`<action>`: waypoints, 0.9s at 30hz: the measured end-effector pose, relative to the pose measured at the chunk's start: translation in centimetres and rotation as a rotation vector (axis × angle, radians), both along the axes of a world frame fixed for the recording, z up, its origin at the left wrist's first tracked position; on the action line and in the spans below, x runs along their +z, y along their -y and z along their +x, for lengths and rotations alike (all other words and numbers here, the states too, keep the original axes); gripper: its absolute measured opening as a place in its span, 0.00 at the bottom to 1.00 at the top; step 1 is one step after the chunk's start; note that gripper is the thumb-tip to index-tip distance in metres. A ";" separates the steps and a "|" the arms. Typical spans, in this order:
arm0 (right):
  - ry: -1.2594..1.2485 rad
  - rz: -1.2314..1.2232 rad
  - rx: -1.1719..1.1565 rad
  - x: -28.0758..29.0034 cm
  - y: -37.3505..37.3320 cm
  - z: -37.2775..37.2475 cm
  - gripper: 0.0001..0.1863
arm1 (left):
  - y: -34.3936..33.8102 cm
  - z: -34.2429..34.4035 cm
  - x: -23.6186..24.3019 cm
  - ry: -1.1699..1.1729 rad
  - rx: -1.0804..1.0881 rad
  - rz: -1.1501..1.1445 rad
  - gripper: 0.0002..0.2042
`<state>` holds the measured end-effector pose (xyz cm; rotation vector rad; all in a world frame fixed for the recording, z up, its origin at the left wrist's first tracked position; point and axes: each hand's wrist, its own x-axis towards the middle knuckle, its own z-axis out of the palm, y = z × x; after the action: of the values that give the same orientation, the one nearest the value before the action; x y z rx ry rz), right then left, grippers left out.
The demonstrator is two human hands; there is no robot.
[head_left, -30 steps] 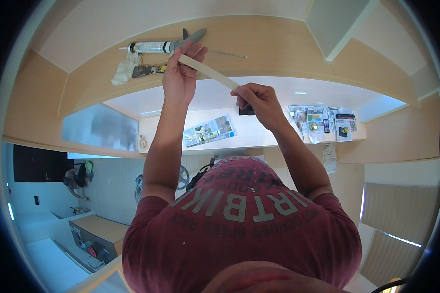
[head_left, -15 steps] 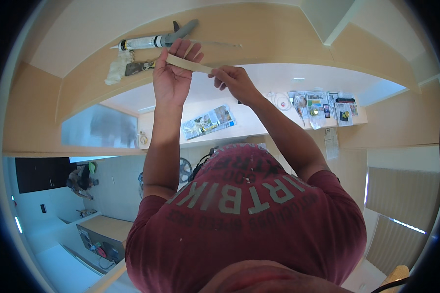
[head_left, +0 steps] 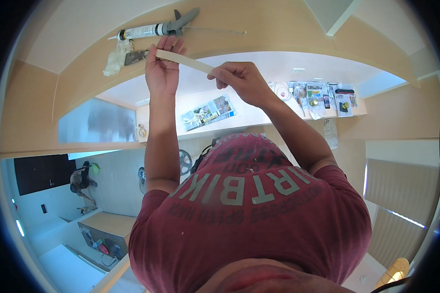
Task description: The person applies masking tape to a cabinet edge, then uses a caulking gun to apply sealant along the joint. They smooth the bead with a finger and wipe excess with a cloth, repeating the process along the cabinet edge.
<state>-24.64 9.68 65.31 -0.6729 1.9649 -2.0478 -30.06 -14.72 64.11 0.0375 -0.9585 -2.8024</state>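
Note:
A narrow cream strip, like a length of masking tape, is stretched between my two hands. My left hand pinches its left end with the thumb, palm up, the other fingers raised. At the strip's right end, my right hand grips it between thumb and curled fingers. Beyond my left hand, a caulking gun with a white tube lies on the wooden shelf. A scraper with a wide blade lies beside a crumpled off-white cloth; the scraper's handle is partly hidden by my left hand.
On the lower counter lie a newspaper with pale scraps and, to the right, more newspapers with a phone and small items. A wooden panel curves across the top. A person is bent over at far left.
My hands have moved farther apart, the left one leftward and the right one slightly rightward. A longer stretch of the strip shows between them. The whole view has shifted a little.

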 end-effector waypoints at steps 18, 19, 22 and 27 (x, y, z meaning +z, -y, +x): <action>0.143 0.176 -0.232 -10.7 0.8 -4.7 0.21 | 0.7 2.0 1.1 -0.249 -0.459 0.380 0.23; 0.119 0.146 -0.273 -11.4 0.4 -4.8 0.21 | 0.4 1.8 0.9 -0.283 -0.495 0.361 0.23; -0.078 0.193 -0.443 -9.1 1.0 -2.4 0.14 | -0.3 3.8 0.7 -0.230 -0.384 0.171 0.23; -0.614 0.183 -0.295 -0.2 0.8 0.8 0.13 | -4.3 4.4 0.1 -0.147 -0.372 -0.005 0.24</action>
<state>-23.85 8.87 65.07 -1.1306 2.6903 -1.9254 -25.64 -10.44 64.21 -0.3809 -1.0279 -3.0779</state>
